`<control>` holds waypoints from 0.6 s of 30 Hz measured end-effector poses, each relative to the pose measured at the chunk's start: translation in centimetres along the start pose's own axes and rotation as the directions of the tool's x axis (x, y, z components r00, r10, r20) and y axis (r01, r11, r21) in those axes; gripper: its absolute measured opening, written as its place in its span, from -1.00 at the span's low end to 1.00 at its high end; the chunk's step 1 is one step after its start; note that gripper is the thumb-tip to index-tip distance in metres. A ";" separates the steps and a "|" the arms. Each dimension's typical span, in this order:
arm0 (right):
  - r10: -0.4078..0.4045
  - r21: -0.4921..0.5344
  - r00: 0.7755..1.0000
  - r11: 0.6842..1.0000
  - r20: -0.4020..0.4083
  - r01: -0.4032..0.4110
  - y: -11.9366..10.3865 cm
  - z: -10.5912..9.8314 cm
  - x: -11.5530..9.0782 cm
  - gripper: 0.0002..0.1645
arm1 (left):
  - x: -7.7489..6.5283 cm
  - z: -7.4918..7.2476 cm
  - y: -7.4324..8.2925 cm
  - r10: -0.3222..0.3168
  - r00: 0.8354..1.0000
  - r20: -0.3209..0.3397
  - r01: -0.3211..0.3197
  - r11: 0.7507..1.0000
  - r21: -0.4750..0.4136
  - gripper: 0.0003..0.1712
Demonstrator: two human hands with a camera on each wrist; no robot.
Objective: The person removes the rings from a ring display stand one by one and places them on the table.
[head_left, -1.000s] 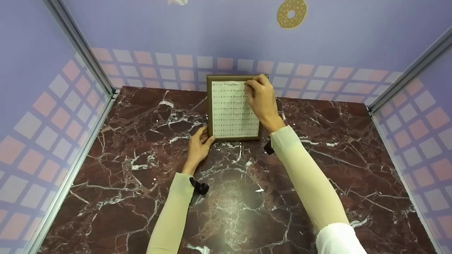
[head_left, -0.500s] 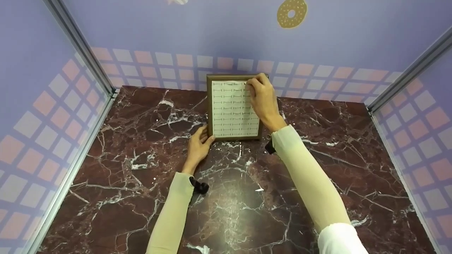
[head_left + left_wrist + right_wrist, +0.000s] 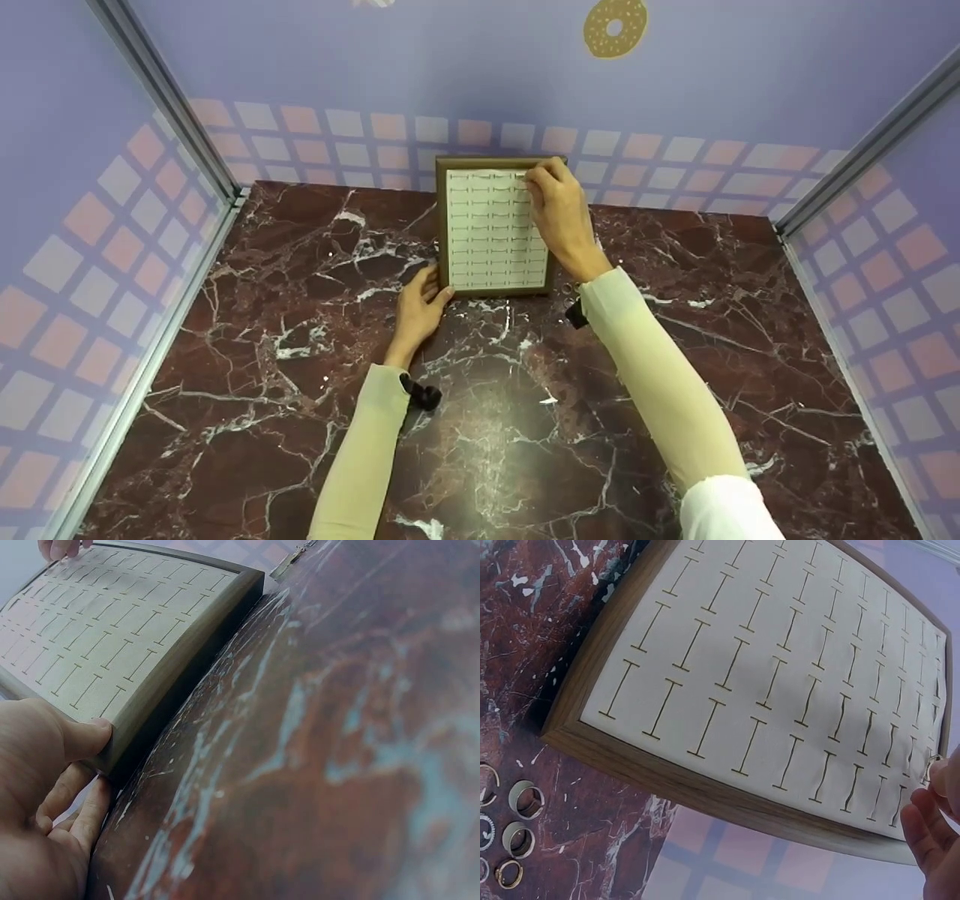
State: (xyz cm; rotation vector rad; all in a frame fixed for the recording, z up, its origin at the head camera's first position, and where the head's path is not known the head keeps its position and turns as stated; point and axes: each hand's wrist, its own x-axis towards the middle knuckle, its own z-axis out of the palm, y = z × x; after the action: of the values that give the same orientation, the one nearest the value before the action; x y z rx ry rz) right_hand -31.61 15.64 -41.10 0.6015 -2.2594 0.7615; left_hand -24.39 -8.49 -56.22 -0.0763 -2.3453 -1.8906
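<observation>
A ring display board with a wooden frame (image 3: pixel 442 225) and a white slotted pad (image 3: pixel 727 682) leans back against the wall in the head view. My left hand (image 3: pixel 418 307) grips its lower left corner, thumb on the front edge and other fingers around the side and underneath. At the upper right of the pad, my right hand (image 3: pixel 561 210) pinches a small gold-coloured ring (image 3: pixel 934 761) against a slot of the top row. Fingers partly cover this ring. The pad bulges slightly near those fingertips, and the visible slots hold no rings.
Several loose rings lie on the dark red marble-patterned table beside the board's right side, among them a wide silver-coloured ring (image 3: pixel 526 799) and a gold-coloured ring (image 3: pixel 509 874). A lilac wall (image 3: pixel 322 67) with pink and white squares stands behind; side walls rise left and right.
My right fingertips have shifted very slightly right along the top row, still pinching at the slot. The left hand keeps its grip on the corner. The head view has moved a little.
</observation>
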 end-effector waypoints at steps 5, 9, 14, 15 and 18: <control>-0.010 0.005 1.000 1.000 -0.002 0.010 0.1 -0.5 -0.5 -0.82 | 0.1 0.0 0.1 -0.005 1.000 0.004 0.005 1.000 -0.020 -0.41; -0.005 0.008 1.000 1.000 0.009 0.005 0.2 -1.0 -1.0 -0.82 | 0.1 0.1 0.1 -0.004 1.000 0.003 0.004 0.999 -0.040 -0.40; -0.013 0.005 1.000 1.000 0.008 0.013 0.6 -1.6 -1.9 -0.83 | 0.0 0.1 0.1 0.008 1.000 0.002 -0.008 0.999 -0.040 -0.39; -0.015 0.003 1.000 1.000 0.008 0.015 0.7 -1.8 -2.1 -0.83 | 0.0 0.1 0.1 0.014 1.000 0.002 -0.014 0.999 -0.040 -0.39; -0.016 -0.008 1.000 1.000 0.008 0.016 0.9 -2.1 -2.6 -0.81 | 0.0 0.1 0.0 0.021 1.000 0.002 -0.021 0.999 -0.038 -0.39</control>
State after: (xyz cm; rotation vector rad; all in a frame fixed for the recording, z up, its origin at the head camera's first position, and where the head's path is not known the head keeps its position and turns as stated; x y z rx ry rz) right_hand -29.45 18.27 -42.02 0.6195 -2.2613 0.7427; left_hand -24.38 -8.42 -56.27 -0.1069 -2.3016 -1.9263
